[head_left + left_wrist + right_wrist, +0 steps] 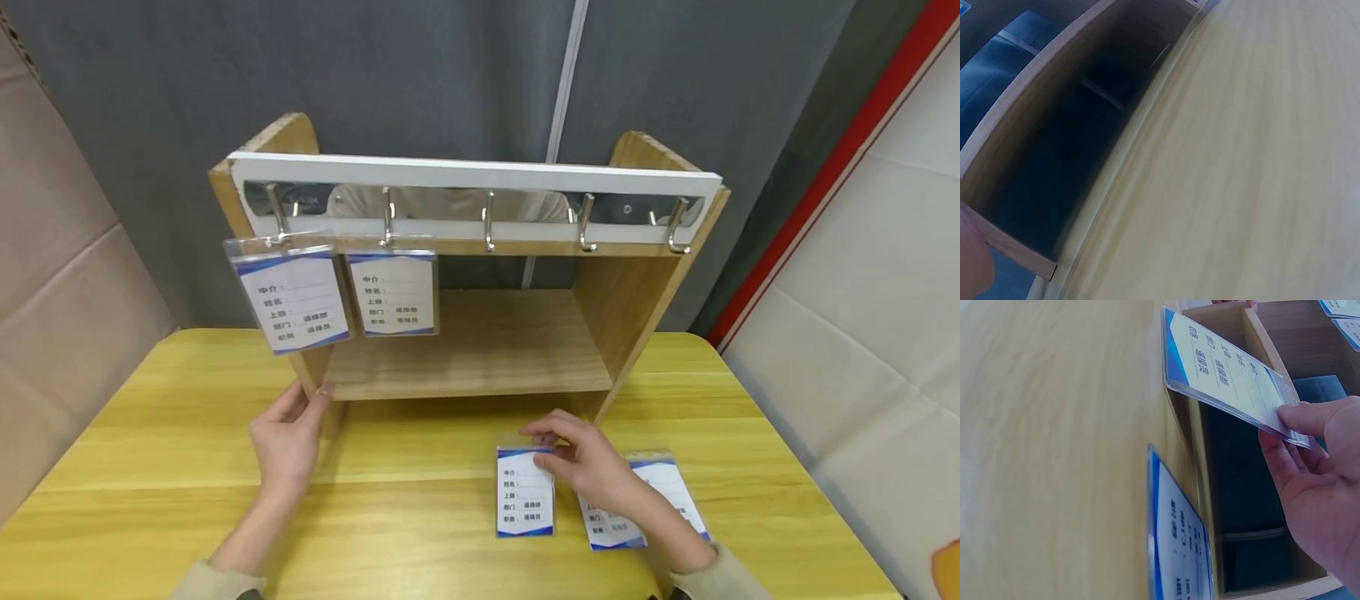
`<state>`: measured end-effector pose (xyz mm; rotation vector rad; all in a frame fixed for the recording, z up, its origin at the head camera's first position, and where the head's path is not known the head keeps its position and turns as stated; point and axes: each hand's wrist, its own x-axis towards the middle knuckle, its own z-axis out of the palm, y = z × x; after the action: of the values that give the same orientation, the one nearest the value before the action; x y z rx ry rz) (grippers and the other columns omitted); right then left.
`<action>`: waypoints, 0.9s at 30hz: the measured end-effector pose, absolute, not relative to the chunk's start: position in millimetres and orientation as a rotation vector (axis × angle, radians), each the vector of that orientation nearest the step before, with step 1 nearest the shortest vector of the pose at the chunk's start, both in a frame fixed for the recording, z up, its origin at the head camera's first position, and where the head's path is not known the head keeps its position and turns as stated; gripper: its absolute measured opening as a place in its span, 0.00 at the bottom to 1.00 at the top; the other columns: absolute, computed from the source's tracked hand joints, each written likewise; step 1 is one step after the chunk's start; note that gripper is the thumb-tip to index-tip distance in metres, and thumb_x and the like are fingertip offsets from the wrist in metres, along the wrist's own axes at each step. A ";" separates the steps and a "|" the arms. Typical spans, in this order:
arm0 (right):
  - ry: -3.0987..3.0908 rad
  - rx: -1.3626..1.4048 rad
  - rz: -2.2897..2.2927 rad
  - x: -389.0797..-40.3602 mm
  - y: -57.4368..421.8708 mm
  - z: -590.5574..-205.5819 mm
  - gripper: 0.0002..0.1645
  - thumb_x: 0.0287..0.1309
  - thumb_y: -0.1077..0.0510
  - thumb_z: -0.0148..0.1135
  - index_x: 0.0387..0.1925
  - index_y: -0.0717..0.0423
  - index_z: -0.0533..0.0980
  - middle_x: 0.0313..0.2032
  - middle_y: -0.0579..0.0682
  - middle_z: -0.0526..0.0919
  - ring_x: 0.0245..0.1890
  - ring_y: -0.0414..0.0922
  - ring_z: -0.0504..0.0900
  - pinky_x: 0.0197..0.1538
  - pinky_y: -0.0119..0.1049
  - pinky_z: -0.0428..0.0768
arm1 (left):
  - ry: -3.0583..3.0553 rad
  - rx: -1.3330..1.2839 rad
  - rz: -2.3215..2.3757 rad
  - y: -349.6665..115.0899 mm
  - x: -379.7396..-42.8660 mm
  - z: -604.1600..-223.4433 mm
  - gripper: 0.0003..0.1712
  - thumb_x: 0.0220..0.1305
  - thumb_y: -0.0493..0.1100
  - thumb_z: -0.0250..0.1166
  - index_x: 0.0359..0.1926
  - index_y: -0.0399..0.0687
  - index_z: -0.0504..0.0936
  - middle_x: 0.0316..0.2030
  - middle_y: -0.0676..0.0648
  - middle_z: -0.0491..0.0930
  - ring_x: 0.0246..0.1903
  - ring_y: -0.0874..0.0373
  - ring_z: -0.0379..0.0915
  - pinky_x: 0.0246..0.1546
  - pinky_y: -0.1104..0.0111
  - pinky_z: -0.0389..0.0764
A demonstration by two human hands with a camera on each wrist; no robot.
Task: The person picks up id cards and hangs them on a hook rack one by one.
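My right hand (592,467) pinches the top of a badge card in a clear sleeve (525,493), thumb on the printed face and fingers behind. In the right wrist view this badge (1229,372) is tilted above the table. My left hand (287,442) grips the lower left side of a wooden shelf (465,350), thumb at its front edge. Two similar badges hang from the left hooks of the rack: the leftmost badge (296,304) tilted, its neighbour (396,296) nearly straight. Only a fingertip of the left hand shows in the left wrist view.
Two more badges lie near my right forearm: one badge (678,487) partly behind it, another badge (609,527) to its left. A white hook rail (450,169) spans the shelf's top, with bare metal hooks (489,223) at middle and right. A grey curtain (450,75) hangs behind.
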<state>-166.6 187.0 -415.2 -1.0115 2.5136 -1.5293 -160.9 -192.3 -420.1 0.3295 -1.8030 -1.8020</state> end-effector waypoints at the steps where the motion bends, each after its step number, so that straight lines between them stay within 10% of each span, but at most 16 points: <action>1: 2.500 -1.012 -1.544 -166.6 187.0 -414.9 0.21 0.60 0.75 0.65 0.55 0.66 0.79 0.45 0.55 0.82 0.46 0.43 0.81 0.50 0.36 0.89 | -1.804 0.330 -1.803 -192.2 -160.9 -420.0 0.22 0.66 0.34 0.70 0.61 0.36 0.80 0.57 0.33 0.78 0.44 0.73 0.82 0.48 0.76 0.83; 27: 2.572 -1.223 -1.616 -175.1 177.5 -372.6 0.19 0.63 0.74 0.66 0.53 0.58 0.82 0.46 0.50 0.85 0.42 0.44 0.83 0.39 0.30 0.88 | -1.799 0.329 -1.801 -191.9 -160.8 -419.7 0.22 0.66 0.34 0.70 0.60 0.36 0.81 0.56 0.34 0.79 0.41 0.77 0.82 0.47 0.77 0.83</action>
<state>-175.1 177.5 -372.6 -1.2234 2.5722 -1.6159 -160.8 -191.9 -419.7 0.3291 -1.7990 -1.8011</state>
